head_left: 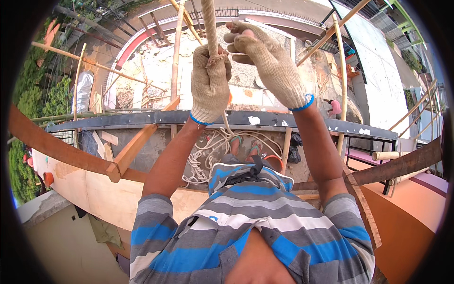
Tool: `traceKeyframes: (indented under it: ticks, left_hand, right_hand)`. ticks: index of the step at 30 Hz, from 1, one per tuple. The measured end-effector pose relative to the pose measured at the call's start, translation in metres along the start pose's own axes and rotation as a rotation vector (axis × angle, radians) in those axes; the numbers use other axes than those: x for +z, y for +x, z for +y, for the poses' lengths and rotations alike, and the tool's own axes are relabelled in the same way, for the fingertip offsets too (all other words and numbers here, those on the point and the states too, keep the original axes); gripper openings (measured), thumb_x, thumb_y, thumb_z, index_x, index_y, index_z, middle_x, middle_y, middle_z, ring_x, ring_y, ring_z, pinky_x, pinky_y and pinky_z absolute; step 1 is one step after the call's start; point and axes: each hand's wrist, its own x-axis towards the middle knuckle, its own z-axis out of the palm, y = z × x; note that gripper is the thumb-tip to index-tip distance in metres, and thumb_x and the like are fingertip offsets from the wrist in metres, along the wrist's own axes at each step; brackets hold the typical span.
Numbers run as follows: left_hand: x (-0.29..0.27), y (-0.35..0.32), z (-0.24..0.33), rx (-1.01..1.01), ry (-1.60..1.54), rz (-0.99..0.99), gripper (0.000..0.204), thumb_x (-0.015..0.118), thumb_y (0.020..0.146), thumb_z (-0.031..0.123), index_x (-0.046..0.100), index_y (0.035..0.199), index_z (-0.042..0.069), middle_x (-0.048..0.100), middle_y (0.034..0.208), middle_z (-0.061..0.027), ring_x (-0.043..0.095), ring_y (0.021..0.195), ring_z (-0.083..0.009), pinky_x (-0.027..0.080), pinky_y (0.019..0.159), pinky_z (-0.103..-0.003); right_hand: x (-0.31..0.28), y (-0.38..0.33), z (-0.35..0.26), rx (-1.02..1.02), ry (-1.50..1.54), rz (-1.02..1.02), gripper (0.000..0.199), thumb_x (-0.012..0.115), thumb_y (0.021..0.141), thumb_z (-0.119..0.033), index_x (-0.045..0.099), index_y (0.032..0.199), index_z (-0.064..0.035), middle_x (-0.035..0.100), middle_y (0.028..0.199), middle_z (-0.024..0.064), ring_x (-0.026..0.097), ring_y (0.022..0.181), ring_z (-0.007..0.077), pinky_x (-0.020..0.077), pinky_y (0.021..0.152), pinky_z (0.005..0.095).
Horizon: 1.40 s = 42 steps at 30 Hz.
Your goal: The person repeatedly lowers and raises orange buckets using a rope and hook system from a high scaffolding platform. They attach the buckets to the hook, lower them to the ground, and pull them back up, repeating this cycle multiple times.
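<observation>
Both of my hands wear beige knit work gloves with blue cuffs and are raised in front of me. My left hand (pixel 210 83) is closed in a fist around a thick tan rope (pixel 209 23) that runs up out of the top of the view. My right hand (pixel 269 61) hovers just right of the rope with its fingers curled loosely, not clearly gripping it. Below my hands the rope drops down to a loose coil of white rope (pixel 208 156) lying at my feet.
A dark steel beam (pixel 142 119) spotted with white paint crosses in front of me. Bamboo scaffold poles (pixel 176 57) stand beyond it. A wooden brace (pixel 130 154) and plywood panel (pixel 94 189) sit at the left. Rusty bars (pixel 402 165) and an orange wall lie at the right, ground far below.
</observation>
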Motion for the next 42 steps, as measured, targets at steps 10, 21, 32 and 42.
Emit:
traceKeyframes:
  ticks: [10, 21, 32, 42]
  left_hand:
    - [-0.115, -0.142, -0.095, -0.208, 0.807, -0.359, 0.026, 0.055, 0.106, 0.014, 0.062, 0.128, 0.004, 0.063, 0.116, -0.0149, 0.064, 0.101, -0.0234, 0.053, 0.087, -0.038]
    - [0.027, 0.119, 0.176, -0.114, -0.08, -0.348, 0.053, 0.057, 0.106, 0.047, 0.051, 0.126, -0.002, 0.06, 0.096, -0.0061, 0.057, 0.061, -0.017, 0.046, 0.053, -0.03]
    - [-0.057, -0.012, 0.047, -0.105, 0.039, -0.009, 0.019, 0.057, 0.108, 0.026, 0.053, 0.107, 0.008, 0.057, 0.086, -0.0006, 0.047, 0.063, -0.0073, 0.036, 0.051, -0.024]
    - [-0.097, -0.088, -0.031, -0.293, 0.167, 0.138, 0.008, 0.049, 0.109, 0.017, 0.05, 0.108, 0.01, 0.048, 0.082, 0.0023, 0.042, 0.066, -0.0058, 0.033, 0.054, -0.022]
  right_hand:
    - [0.058, 0.061, -0.062, -0.876, -0.48, 0.392, 0.025, 0.061, 0.105, -0.024, 0.06, 0.118, -0.0027, 0.069, 0.096, 0.0154, 0.071, 0.083, 0.0258, 0.0528, 0.069, 0.0374]
    - [0.077, -0.119, 0.165, 0.003, -0.281, 0.072, 0.027, 0.055, 0.107, -0.028, 0.06, 0.114, -0.0027, 0.066, 0.08, 0.0126, 0.069, 0.069, 0.0298, 0.0531, 0.066, 0.0421]
    - [-0.111, -0.007, 0.243, 0.588, -0.66, 0.39, 0.058, 0.064, 0.097, -0.05, 0.059, 0.131, -0.0035, 0.068, 0.124, 0.0236, 0.065, 0.119, 0.0397, 0.05, 0.099, 0.0457]
    - [-0.085, -0.009, 0.209, 0.438, 0.026, 0.626, 0.039, 0.058, 0.103, -0.04, 0.071, 0.111, -0.0036, 0.07, 0.101, 0.0052, 0.064, 0.091, 0.0148, 0.0512, 0.077, 0.0344]
